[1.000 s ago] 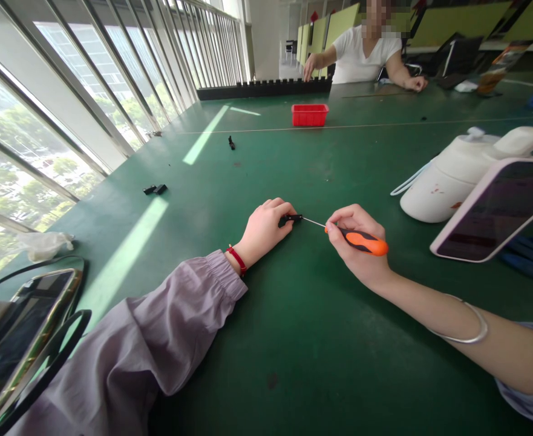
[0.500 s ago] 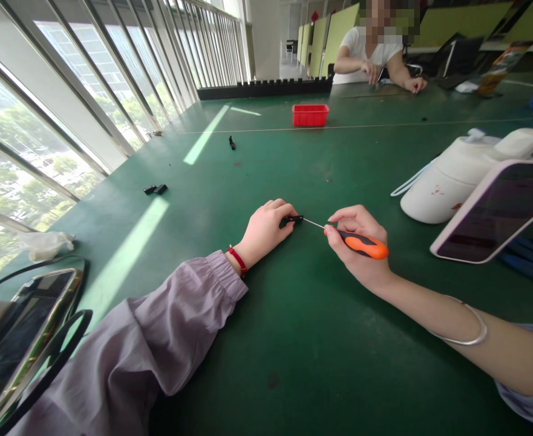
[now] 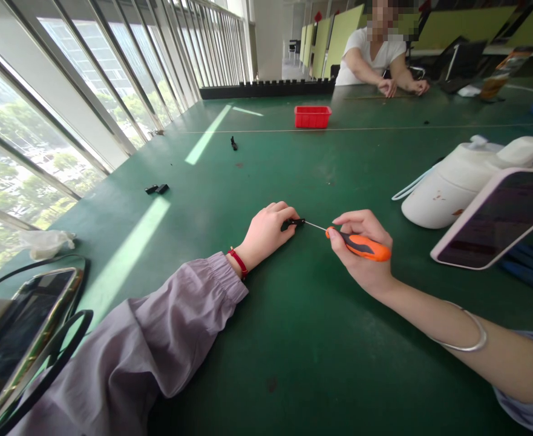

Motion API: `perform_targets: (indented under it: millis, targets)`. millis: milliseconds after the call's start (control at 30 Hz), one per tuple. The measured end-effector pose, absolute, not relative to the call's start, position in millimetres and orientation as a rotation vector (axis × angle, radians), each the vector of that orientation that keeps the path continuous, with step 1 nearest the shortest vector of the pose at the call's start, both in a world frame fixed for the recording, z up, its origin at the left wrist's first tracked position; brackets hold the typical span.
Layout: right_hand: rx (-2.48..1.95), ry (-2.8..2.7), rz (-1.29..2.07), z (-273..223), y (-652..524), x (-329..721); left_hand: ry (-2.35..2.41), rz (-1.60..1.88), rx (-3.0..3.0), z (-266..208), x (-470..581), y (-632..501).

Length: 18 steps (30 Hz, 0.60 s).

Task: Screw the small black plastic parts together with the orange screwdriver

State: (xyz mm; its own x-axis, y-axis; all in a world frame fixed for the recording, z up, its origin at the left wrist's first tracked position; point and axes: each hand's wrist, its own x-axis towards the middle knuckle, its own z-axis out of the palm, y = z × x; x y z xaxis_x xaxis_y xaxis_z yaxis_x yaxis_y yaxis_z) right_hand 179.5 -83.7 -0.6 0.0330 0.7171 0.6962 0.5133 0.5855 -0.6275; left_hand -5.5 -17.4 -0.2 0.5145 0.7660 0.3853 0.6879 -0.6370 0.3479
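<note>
My left hand (image 3: 271,227) rests on the green table, its fingers closed on a small black part (image 3: 297,222) that they partly cover. In my right hand (image 3: 363,251) is a screwdriver (image 3: 369,248) with an orange and dark grey handle. Its thin shaft points left, and the tip meets the right end of the black part. Two small black pieces (image 3: 157,189) lie close together further left. Another small black piece (image 3: 233,143) sits further back.
A red bin (image 3: 312,117) and a long black strip (image 3: 266,89) stand at the back, near a seated person (image 3: 372,57). To the right are a white bottle (image 3: 447,181) and a propped phone (image 3: 497,221). Another phone (image 3: 39,321) with a black cable lies at left.
My hands keep the same hold, with the screwdriver still against the black part. The view has shifted slightly. Across the table, the person's hands have moved closer together.
</note>
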Motion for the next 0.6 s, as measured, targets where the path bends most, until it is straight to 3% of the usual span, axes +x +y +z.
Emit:
perform_targets:
  millis: [600]
  targets:
    - [-0.997,-1.529,0.235,-1.1,-80.1,180.7,1.236,0.76,2.586,-0.5,-5.8,-16.5]
